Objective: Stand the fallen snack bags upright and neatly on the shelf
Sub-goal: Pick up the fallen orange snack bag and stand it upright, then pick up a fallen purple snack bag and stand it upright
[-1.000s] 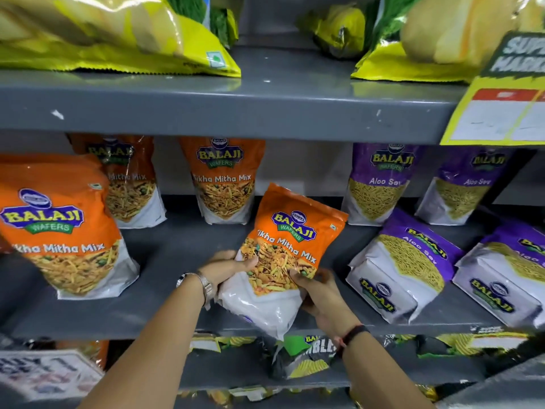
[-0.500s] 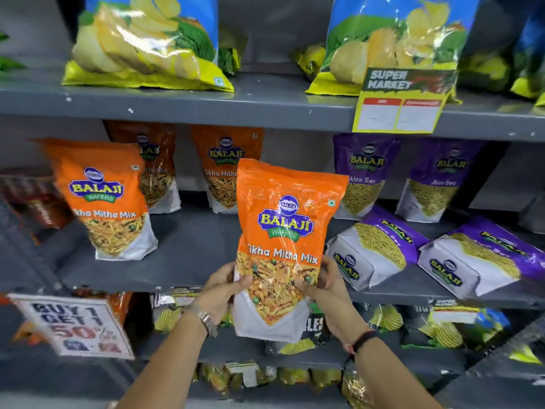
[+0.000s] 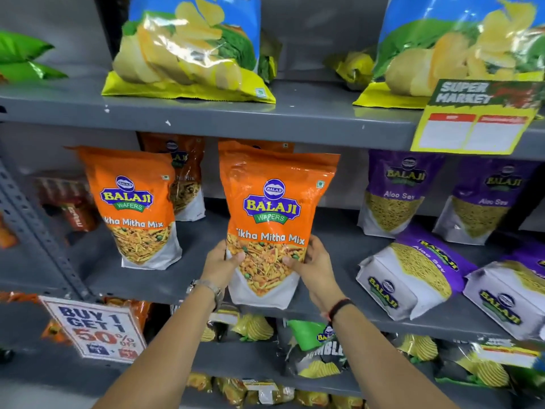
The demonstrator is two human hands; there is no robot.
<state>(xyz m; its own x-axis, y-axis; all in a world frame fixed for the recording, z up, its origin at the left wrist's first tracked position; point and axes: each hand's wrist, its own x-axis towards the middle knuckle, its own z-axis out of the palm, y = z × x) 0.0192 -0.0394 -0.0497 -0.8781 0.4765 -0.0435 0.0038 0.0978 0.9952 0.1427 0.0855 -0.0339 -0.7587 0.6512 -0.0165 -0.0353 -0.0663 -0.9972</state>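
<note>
An orange Tikha Mitha Mix bag (image 3: 274,208) stands upright at the front of the grey middle shelf (image 3: 194,278). My left hand (image 3: 221,265) grips its lower left side and my right hand (image 3: 312,264) its lower right side. Another orange bag (image 3: 132,202) stands upright to the left, with one more (image 3: 188,175) behind it. On the right, two purple Aloo Sev bags (image 3: 413,270) (image 3: 513,293) lie fallen on their backs at the shelf front. Two purple bags (image 3: 398,193) (image 3: 486,202) stand upright at the back.
Big potato chip bags (image 3: 191,45) sit on the shelf above, with a yellow price tag (image 3: 474,119) hanging from its edge. A "Buy 1 Get 1" sign (image 3: 94,329) hangs at lower left. Mixed chip packets (image 3: 318,349) fill the shelf below. A perforated upright post (image 3: 38,231) stands at left.
The orange bag went from tilted and lying to upright, and has been set on the shelf's front. Both hands kept hold of it. The camera view pulled back and rose.
</note>
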